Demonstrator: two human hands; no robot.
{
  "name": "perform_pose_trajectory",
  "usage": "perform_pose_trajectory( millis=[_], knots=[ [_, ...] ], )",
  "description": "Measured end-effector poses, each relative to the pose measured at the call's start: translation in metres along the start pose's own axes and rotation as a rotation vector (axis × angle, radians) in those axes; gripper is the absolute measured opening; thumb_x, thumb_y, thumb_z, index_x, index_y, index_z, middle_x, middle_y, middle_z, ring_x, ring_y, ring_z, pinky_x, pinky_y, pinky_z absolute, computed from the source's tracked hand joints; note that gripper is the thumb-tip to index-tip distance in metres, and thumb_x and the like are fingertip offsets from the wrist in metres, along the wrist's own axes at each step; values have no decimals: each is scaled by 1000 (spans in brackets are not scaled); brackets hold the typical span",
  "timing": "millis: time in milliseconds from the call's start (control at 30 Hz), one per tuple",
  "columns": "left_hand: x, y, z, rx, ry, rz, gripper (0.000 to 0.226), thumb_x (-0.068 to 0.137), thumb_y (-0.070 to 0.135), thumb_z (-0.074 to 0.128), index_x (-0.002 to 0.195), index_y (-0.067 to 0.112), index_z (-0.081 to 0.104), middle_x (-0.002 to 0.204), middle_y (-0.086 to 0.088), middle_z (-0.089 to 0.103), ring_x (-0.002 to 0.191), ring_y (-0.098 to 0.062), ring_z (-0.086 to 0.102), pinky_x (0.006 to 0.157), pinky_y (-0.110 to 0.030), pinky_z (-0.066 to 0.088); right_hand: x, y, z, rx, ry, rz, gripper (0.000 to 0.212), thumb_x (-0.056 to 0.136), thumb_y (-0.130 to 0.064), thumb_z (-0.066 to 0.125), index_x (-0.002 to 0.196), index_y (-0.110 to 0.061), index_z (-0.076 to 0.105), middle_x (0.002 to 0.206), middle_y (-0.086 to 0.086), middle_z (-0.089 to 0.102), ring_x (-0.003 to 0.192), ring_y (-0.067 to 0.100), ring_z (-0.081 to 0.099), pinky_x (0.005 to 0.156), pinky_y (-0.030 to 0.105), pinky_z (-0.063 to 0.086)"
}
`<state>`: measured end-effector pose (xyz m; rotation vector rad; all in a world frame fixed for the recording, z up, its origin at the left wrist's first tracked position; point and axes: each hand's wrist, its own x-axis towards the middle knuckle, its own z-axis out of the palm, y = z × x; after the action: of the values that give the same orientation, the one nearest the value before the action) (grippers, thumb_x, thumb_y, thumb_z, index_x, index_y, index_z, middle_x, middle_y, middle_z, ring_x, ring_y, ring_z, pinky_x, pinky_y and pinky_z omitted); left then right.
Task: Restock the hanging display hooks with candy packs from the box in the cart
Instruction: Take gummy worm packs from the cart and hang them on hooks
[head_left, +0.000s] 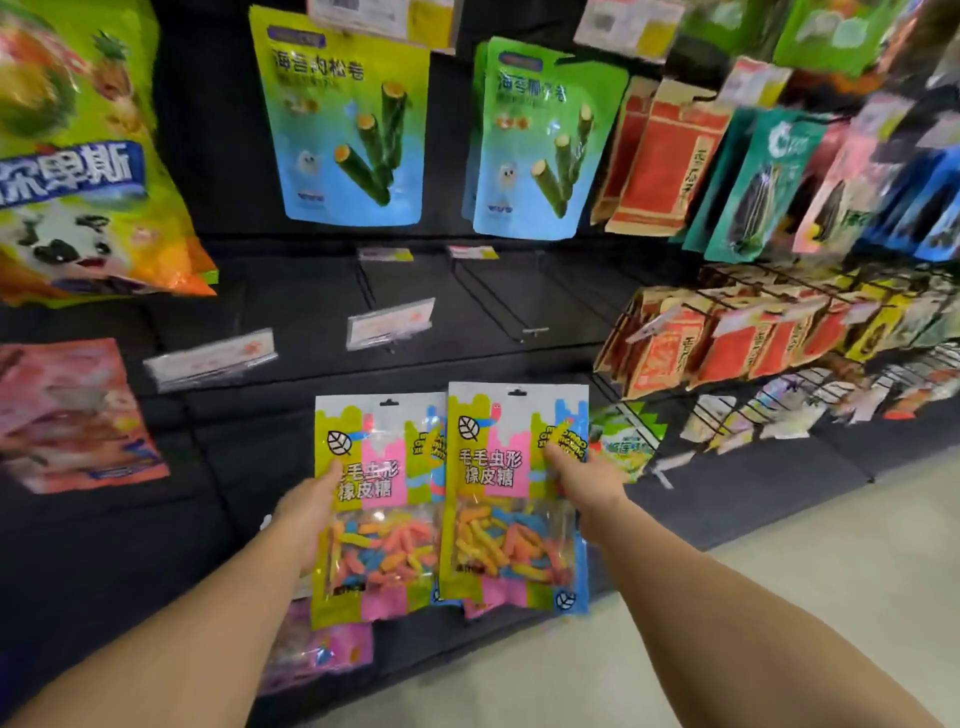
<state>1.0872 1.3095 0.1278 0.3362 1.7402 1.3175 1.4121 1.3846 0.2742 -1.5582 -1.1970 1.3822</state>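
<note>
**shelfrat:** Holding two gummy worm packs up in front of the pegboard: the left pack (376, 499) is gripped at its left edge by the left hand (310, 512), thumb on the front. The right pack (514, 493) is pinched at its right edge by the right hand (582, 486) and overlaps the other a bit. Both are upright, hang holes on top.

**pegboard_pete:** Bare hooks (498, 301) are seen just above the packs, behind the price tags (389, 325), so those are probably the targets. One pack at a time is best threaded, I'd say. The hole should be lined up with the hook tip and the pack pushed straight back, kept level so the header isn't torn.

**shelfrat:** Agreed. Seaweed roll bags (343, 124) hang higher up and the red packs (670, 156) to the right. Cart and box aren't seen.
</note>
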Motion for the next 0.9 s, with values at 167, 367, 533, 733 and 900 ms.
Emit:
perform_pose_trajectory(
  millis=[167,367,533,733,900],
  knots=[
    [-4,-29,-1,-61,190,-50,119,39,92,70,133,20,64,133,-7,66,117,-38,65,100,-60,51,49,-14,-15,52,-128,-65,23,96,-25,63,108,-6,60,98,5,69,75,12,64,67,27,52],
    [-61,-38,11,-290,318,-51,99,44,87,77,116,20,70,118,-10,73,101,-41,72,83,-71,55,95,-24,-24,49,-255,-92,32,83,-38,74,100,-11,68,99,8,74,94,30,71,88,50,57],
    [-129,-6,58,-359,327,-98,51,93,56,64,124,15,66,113,-16,75,98,-41,74,84,-72,54,103,-35,-25,61,-319,-70,29,91,-30,69,105,-5,66,103,16,73,88,25,70,76,44,62],
    [-130,-5,63,-352,304,-90,52,87,60,68,119,19,71,116,-13,76,101,-41,73,89,-66,55,113,-40,-22,54,-305,-9,19,95,-27,64,99,-8,62,87,5,65,70,14,61,45,21,46],
    [-124,1,69,-326,289,-68,68,74,69,72,122,22,69,121,-8,74,109,-38,70,97,-61,53,127,-39,-13,19,-309,14,19,92,-31,67,91,-13,64,100,7,72,89,24,68,81,37,55]
  ],
)
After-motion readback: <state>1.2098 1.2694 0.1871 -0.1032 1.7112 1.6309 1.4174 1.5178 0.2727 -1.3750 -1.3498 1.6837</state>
